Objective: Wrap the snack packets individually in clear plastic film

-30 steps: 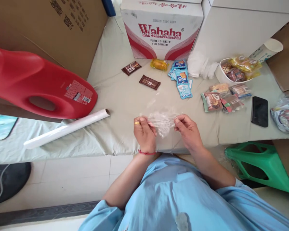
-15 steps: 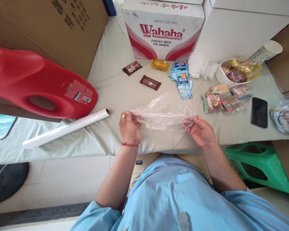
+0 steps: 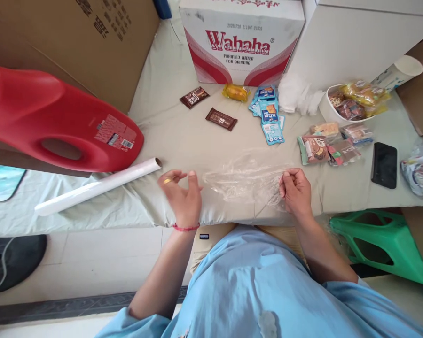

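Note:
A thin sheet of clear plastic film (image 3: 239, 180) lies crumpled near the table's front edge. My right hand (image 3: 296, 191) pinches its right end between thumb and fingers. To the left of the film, my left hand (image 3: 183, 197) is off it, thumb and fingers apart, with a gold ring on one finger; it is slightly blurred. A white roll (image 3: 98, 185) lies slantwise to the left of that hand. Beyond the film are two brown wrapped bars, of which one (image 3: 221, 119) is nearer, and a pile of blue sachets (image 3: 270, 115).
A red jug (image 3: 66, 126) stands at the left by a cardboard box (image 3: 91, 51). A Wahaha carton (image 3: 243, 44) is at the back. On the right are a white bowl (image 3: 329, 110) of snacks, loose snack packets (image 3: 313, 149), a phone (image 3: 384, 164) and a green stool (image 3: 384, 244).
My left hand has let go of the film's left end and moved left, its fingers spreading. The film, stretched taut before, now sags loosely from my right hand.

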`<state>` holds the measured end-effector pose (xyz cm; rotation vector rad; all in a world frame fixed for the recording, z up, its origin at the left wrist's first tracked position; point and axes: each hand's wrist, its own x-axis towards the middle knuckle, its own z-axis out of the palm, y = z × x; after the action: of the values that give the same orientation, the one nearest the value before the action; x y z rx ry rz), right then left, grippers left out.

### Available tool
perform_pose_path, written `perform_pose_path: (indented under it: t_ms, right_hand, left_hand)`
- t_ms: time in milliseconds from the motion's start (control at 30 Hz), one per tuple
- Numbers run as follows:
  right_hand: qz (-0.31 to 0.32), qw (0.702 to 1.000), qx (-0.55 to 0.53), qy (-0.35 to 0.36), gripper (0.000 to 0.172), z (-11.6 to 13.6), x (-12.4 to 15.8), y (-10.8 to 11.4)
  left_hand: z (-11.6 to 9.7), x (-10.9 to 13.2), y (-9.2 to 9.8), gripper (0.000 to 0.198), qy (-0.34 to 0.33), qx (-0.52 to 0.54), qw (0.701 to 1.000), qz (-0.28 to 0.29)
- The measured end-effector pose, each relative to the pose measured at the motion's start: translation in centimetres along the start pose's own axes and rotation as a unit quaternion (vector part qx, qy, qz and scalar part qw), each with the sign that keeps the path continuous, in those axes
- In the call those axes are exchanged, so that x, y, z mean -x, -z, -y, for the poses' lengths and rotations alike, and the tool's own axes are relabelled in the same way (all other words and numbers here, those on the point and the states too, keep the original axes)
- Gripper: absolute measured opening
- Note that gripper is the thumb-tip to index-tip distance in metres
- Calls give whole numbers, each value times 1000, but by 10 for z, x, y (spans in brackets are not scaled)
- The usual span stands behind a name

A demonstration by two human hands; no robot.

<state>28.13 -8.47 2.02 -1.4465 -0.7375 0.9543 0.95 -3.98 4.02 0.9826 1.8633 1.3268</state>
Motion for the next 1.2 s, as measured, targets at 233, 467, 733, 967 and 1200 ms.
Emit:
perform_pose_path:
  t_ms: [233, 467, 733, 967, 1200]
  right_hand:
    - [-2, 998, -37, -48, 39, 2, 0, -5]
    - [11, 976, -135, -171, 53, 9, -2, 1]
    - [-28, 998, 11, -52, 40, -7, -5, 19]
    - [35, 988, 147, -6, 30, -17, -12, 20]
    - [51, 970, 239, 12, 28, -19, -15, 19]
  left_hand:
    - [-1, 24, 21, 63, 257, -22, 907, 333]
    - [-12, 34, -20, 61, 289, 155, 907, 264]
    - [3, 20, -8, 46, 213, 76, 941, 252]
    - [21, 12, 29, 52, 214, 6, 946, 241]
    - [19, 6, 62, 41, 95, -145, 974, 143]
